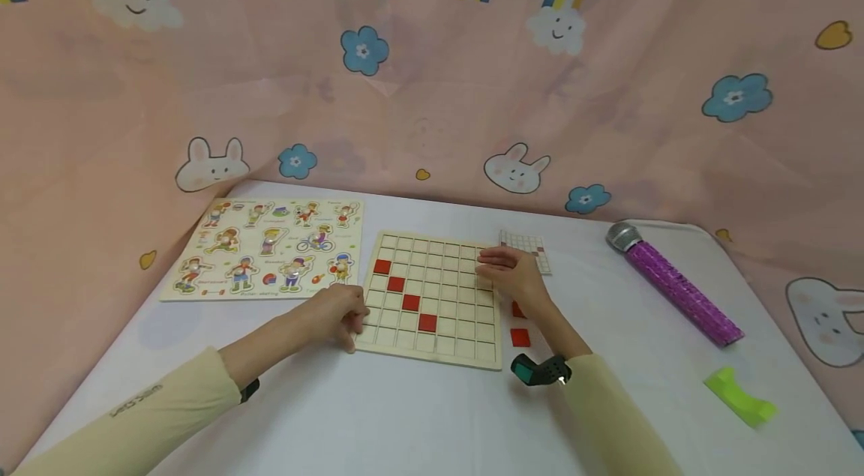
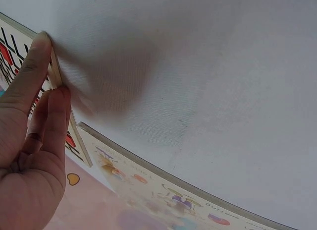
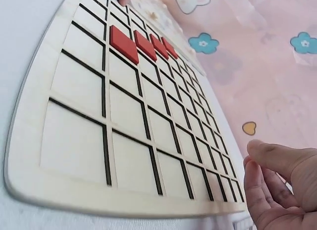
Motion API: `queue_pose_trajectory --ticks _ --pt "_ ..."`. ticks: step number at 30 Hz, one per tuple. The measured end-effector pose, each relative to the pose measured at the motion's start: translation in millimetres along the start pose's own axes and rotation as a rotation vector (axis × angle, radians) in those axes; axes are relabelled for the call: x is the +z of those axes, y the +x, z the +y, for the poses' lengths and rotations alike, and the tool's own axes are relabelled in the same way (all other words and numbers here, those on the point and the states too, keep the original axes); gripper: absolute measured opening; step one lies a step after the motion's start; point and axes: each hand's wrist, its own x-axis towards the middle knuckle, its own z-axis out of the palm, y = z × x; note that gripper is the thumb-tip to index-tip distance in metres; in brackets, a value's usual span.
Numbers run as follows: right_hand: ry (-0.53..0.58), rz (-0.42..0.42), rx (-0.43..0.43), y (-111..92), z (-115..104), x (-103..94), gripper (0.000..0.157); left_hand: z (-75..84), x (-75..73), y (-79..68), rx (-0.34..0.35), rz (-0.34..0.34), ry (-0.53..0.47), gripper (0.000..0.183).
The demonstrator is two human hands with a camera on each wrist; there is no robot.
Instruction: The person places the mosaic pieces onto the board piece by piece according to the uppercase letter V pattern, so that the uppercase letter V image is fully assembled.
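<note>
A person in pale yellow sleeves works at a table covered in white cloth. In front of them, near the middle, lies a square, light wooden board ruled into a grid. Four flat red square tiles sit in its cells, forming a diagonal from the upper left down toward the lower right.

The left hand grips the board's left edge, fingers curled. The right hand is loose over the board's right edge, thumb near the fingertips, with nothing visible between them. Two loose red squares lie just right of the board, one partly hidden by the right wrist. Beyond that hand is a small white card printed with a grid, partly covered.

To the left lies a rectangular wooden puzzle board with colourful cartoon figures. At far right are a glittery purple microphone with a silver head and, nearer, a lime-green curved piece. Behind hangs a pink cloth with rainbows and rabbits.
</note>
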Motion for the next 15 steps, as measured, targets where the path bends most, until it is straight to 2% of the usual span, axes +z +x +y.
queue_pose_trajectory --ticks 5,9,15 --pt "-0.024 0.01 0.007 -9.1 6.7 -24.7 0.039 1.2 -0.6 -0.6 0.003 0.007 -0.003 0.027" --pt "-0.099 0.031 0.012 -16.0 12.4 -42.2 0.04 0.9 -1.5 -2.0 0.016 0.014 -0.007 0.028" --pt "-0.199 0.002 -0.018 -27.0 26.4 -65.7 0.041 -0.7 -0.8 -0.8 0.007 0.006 -0.014 0.028"
